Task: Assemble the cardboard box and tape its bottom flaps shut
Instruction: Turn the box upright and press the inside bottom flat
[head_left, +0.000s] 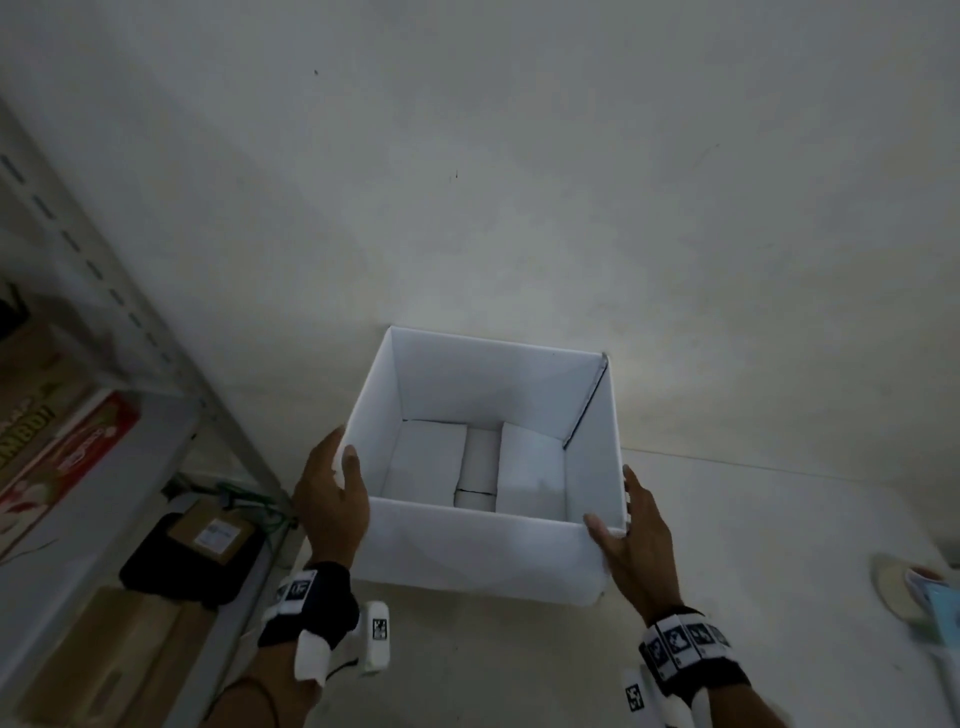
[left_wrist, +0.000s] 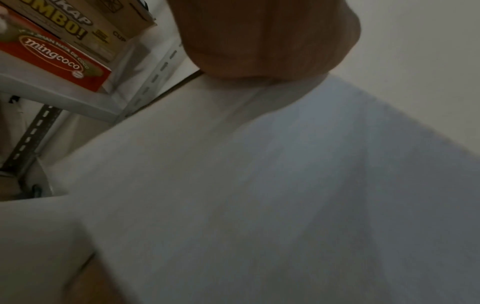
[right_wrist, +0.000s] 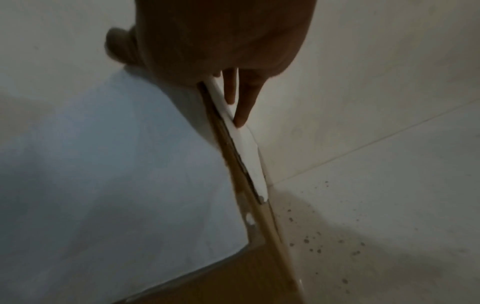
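A white cardboard box (head_left: 478, 561) is held up between both hands with its open top towards me. Inside, the bottom flaps (head_left: 431, 462) lie folded in, with a strip showing between the two upper ones. My left hand (head_left: 332, 499) grips the left wall near the front corner, thumb over the rim and fingers outside. My right hand (head_left: 634, 540) presses the right front corner, thumb on the front wall and straight fingers (right_wrist: 244, 102) along the side wall. The left wrist view shows only the palm (left_wrist: 270, 37) against the white wall (left_wrist: 259, 185). In the right wrist view the brown cut edge (right_wrist: 233, 156) of the box shows.
A metal shelf rack (head_left: 130, 322) stands at the left with a red carton (head_left: 67, 457) on it. Below it lie a black bag with a brown parcel (head_left: 208, 535) and another brown carton (head_left: 104, 654). A pale round thing (head_left: 898, 592) lies on the floor at right. A plain wall rises behind.
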